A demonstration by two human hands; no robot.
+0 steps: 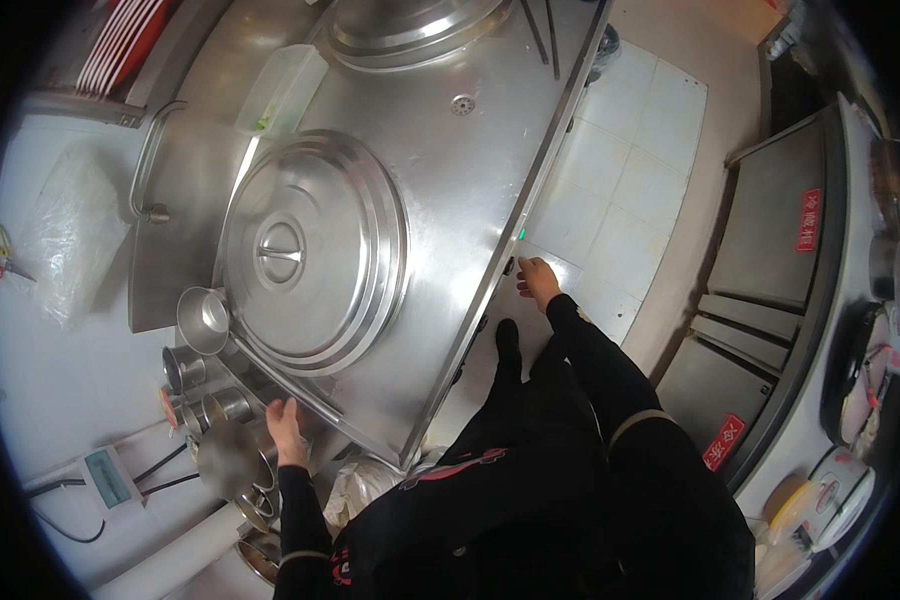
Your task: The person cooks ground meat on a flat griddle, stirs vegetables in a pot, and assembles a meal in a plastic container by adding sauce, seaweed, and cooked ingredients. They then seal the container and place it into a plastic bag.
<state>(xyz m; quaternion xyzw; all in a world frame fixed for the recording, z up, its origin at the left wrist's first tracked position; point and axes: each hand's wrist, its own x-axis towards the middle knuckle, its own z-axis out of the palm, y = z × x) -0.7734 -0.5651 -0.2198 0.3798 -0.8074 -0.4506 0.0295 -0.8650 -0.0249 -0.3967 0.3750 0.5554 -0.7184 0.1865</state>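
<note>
My right hand (540, 280) hangs beside the front edge of a stainless steel stove counter (450, 255). Its fingers are loosely curled, and nothing shows in them. Just off its fingertips is a black knob (509, 265), with a small gap between. My left hand (286, 435) reaches over the near left end of the counter, fingers a little apart and holding nothing visible. Several steel pots (226, 405) stand close by it. In the counter sits a large round vessel under a steel lid (315, 247) with a bar handle (280, 254).
A second lidded vessel (412, 30) and a translucent plastic tub (289, 86) are farther back. A steel ladle cup (203, 320) rests at the counter's left edge. Steel refrigerator doors (765, 217) line the right side. Scissors (0, 251) hang on the left wall.
</note>
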